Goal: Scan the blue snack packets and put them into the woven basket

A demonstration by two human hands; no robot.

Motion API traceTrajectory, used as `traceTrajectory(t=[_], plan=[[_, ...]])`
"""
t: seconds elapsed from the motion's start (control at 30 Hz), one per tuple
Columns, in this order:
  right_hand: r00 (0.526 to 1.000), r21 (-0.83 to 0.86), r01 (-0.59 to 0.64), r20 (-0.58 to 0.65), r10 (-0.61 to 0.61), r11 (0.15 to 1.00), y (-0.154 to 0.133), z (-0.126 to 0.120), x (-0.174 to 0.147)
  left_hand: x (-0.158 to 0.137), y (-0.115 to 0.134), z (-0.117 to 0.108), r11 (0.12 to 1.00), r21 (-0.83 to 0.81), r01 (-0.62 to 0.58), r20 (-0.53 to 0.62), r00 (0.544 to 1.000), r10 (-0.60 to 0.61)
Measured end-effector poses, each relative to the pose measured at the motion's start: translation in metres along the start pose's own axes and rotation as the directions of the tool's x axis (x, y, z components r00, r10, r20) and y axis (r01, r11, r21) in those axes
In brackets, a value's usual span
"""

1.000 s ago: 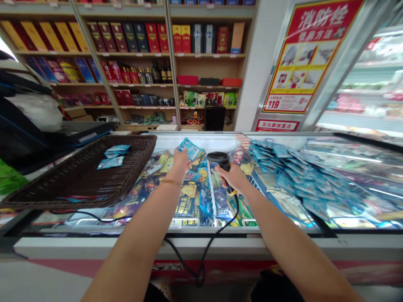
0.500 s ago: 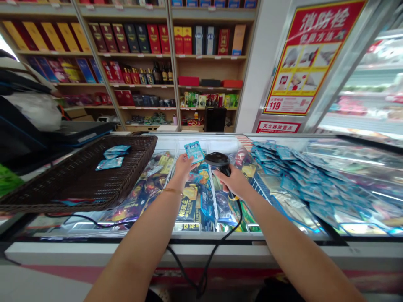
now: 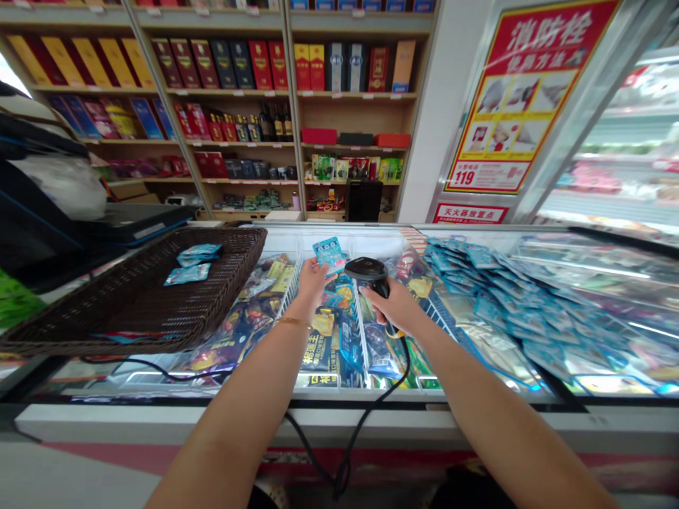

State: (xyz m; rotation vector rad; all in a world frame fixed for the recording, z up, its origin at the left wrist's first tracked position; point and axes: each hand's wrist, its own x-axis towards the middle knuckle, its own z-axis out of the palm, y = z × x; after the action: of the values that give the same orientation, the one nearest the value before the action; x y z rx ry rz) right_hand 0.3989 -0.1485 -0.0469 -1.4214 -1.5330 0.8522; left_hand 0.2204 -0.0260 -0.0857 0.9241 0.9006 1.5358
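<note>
My left hand (image 3: 312,279) pinches a small blue packet (image 3: 329,254) by its lower left edge, tilted up above the freezer. Just right of it, my right hand (image 3: 391,304) grips the handle of a black barcode scanner (image 3: 367,268). The scanner's head points left toward the packet, and the two are apart by a narrow gap. A reddish light shows on the packet's lower part. On the glass at the right lies a wide pile of similar blue packets (image 3: 509,290). A brown woven basket (image 3: 233,283) at the left holds a few packets (image 3: 188,274).
The scanner's black cable (image 3: 366,417) hangs over the front edge of the chest freezer (image 3: 175,420). Bagged frozen goods (image 3: 323,346) show beneath its glass. Dark equipment (image 3: 127,219) stands behind the basket. Shelves of boxes (image 3: 228,63) rise at the back.
A reddish light now shows on the packet, which has tilted slightly and shifted a little. The scanner and both grips look nearly the same. The whole view has moved slightly.
</note>
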Motion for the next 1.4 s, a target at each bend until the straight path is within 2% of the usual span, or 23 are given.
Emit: traceTrajectory(t=[0.3, 0.37, 0.47, 0.57, 0.7, 0.8, 0.9, 1.0, 1.1, 1.17, 1.23, 1.3, 1.4], plan=[[0.999, 0.025, 0.044, 0.003, -0.044, 0.999, 0.009, 0.000, 0.006, -0.008, 0.006, 0.005, 0.999, -0.034, 0.039, -0.024, 0.999, -0.040], [1.000, 0.083, 0.021, -0.004, -0.021, 0.996, 0.005, -0.004, 0.006, -0.011, 0.006, 0.010, 0.997, -0.032, 0.072, -0.033, 0.997, -0.073], [0.999, 0.198, -0.010, -0.045, 0.020, 0.980, -0.002, -0.021, 0.004, -0.013, 0.003, 0.025, 0.989, 0.057, 0.138, -0.069, 0.989, -0.134], [0.993, 0.251, 0.006, -0.118, 0.025, 0.968, -0.004, -0.055, -0.004, -0.012, 0.000, 0.055, 0.971, 0.118, 0.207, -0.070, 0.977, -0.199], [0.968, 0.297, -0.020, -0.233, 0.093, 0.955, 0.004, -0.118, -0.024, -0.013, -0.002, 0.117, 0.962, 0.079, 0.262, 0.077, 0.960, -0.268], [0.919, 0.352, -0.065, -0.344, 0.194, 0.934, 0.014, -0.166, -0.040, -0.017, -0.008, 0.175, 0.953, 0.047, 0.300, 0.197, 0.932, -0.303], [0.848, 0.385, -0.101, -0.449, 0.282, 0.917, 0.025, -0.206, -0.054, -0.021, -0.020, 0.233, 0.948, 0.055, 0.314, 0.277, 0.907, -0.317], [0.791, 0.397, -0.116, -0.518, 0.327, 0.910, 0.034, -0.234, -0.065, -0.026, -0.036, 0.287, 0.943, 0.061, 0.328, 0.280, 0.901, -0.332], [0.758, 0.397, -0.115, -0.558, 0.339, 0.910, 0.042, -0.251, -0.073, -0.031, -0.053, 0.328, 0.943, 0.105, 0.317, 0.246, 0.910, -0.333], [0.746, 0.402, -0.111, -0.570, 0.343, 0.909, 0.045, -0.256, -0.075, -0.034, -0.061, 0.344, 0.944, 0.138, 0.300, 0.239, 0.915, -0.326], [0.743, 0.399, -0.109, -0.575, 0.341, 0.910, 0.046, -0.256, -0.076, -0.035, -0.066, 0.352, 0.944, 0.161, 0.288, 0.241, 0.916, -0.320], [0.744, 0.387, -0.114, -0.577, 0.337, 0.915, 0.046, -0.253, -0.074, -0.035, -0.066, 0.350, 0.946, 0.199, 0.254, 0.250, 0.921, -0.300], [0.751, 0.389, -0.122, -0.565, 0.341, 0.913, 0.044, -0.244, -0.068, -0.028, -0.058, 0.332, 0.946, 0.273, 0.173, 0.274, 0.929, -0.249]])
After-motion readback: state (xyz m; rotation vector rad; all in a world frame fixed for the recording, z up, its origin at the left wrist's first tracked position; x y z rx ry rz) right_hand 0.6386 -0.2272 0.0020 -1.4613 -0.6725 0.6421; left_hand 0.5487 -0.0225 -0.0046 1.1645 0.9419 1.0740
